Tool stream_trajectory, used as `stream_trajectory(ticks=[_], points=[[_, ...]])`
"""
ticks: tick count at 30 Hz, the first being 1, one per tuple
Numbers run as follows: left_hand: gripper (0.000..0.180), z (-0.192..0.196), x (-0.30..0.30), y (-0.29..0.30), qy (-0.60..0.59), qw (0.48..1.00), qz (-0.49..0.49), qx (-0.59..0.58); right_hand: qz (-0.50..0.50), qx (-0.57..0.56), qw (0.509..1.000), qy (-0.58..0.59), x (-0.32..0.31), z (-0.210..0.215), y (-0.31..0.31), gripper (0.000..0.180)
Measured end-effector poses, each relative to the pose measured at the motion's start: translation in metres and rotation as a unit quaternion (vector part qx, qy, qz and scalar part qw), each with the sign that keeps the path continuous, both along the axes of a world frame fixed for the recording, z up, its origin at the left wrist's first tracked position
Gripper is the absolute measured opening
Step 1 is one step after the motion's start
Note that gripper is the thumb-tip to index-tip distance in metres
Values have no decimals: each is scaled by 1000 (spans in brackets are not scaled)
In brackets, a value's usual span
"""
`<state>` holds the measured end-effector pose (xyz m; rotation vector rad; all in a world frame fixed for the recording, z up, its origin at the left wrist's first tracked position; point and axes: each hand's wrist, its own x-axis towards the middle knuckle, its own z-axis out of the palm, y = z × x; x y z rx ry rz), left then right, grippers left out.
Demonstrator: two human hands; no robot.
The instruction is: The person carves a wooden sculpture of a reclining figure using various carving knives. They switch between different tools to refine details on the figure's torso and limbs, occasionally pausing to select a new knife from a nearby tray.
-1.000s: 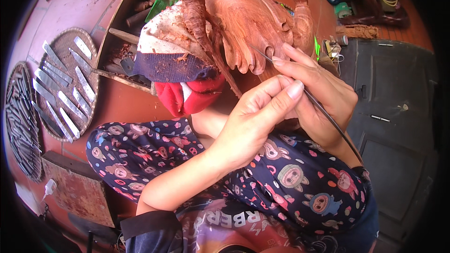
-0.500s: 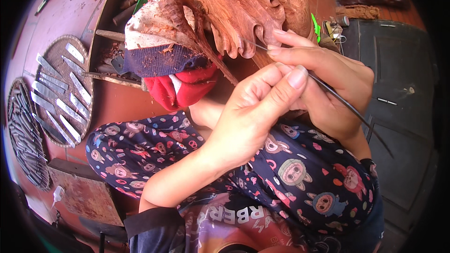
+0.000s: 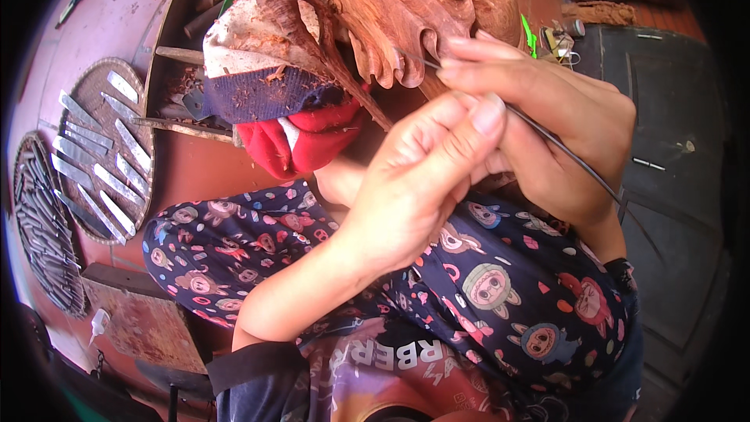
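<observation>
A thin, dark, slender rod (image 3: pixel 582 160), file-like and tapering at both ends, slants through my hands toward a carved reddish-brown wood piece (image 3: pixel 391 8). My right hand (image 3: pixel 558 113) grips the rod, its index and middle fingers stretched along the front part. Closed just in front of it, my left hand (image 3: pixel 414 180) has its thumb pressed over the fingers against the right hand. The rod's front tip lies at the wavy, curled lower edge of the carving. Whether the tip touches the wood is too blurred to tell.
A red, navy and white cloth bundle (image 3: pixel 289 101) with wood shavings lies beside a rough branch-like wooden part (image 3: pixel 344 62). At left are a round woven tray (image 3: pixel 144 187) of flat blades and another tray (image 3: pixel 27 144) of dark tools. A wooden box (image 3: pixel 160 31) stands behind; a dark panel (image 3: pixel 672 211) lies right.
Both hands and the rod have shifted slightly; the rod's back end is a little farther right and its front tip a little higher. The grip looks the same.
</observation>
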<state>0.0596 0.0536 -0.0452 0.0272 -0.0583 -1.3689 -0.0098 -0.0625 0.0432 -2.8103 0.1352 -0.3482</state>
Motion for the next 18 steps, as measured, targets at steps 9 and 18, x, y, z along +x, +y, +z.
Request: stream_trajectory(ticks=[9, 18], points=[[26, -7, -6, 0, 43, 998, -4, -41, 26, -11, 1000, 11, 3, 7, -3, 22], [24, -9, -8, 2, 60, 997, 0, -49, 41, -17, 999, 13, 3, 7, -2, 22]])
